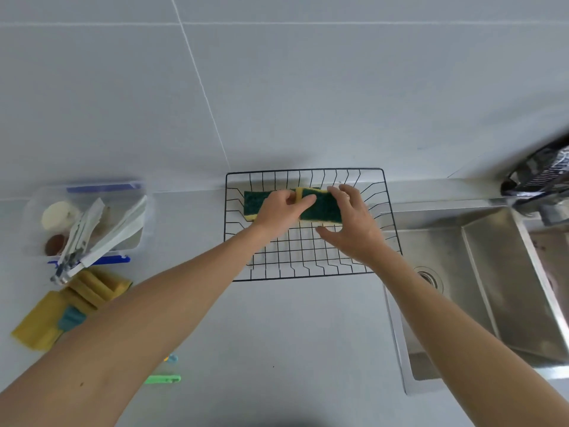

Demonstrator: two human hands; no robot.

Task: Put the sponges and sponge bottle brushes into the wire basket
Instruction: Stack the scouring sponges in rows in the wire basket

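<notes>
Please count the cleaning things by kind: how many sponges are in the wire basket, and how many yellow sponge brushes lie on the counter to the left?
Green and yellow sponges in the wire basket: 2, one on the left, one on the right.
Yellow sponge brushes on the counter: 2, one nearer, one behind it.
Total: 4

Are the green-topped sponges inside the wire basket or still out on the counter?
Inside: both sponges sit within the wire basket rim, near its far wall.
</notes>
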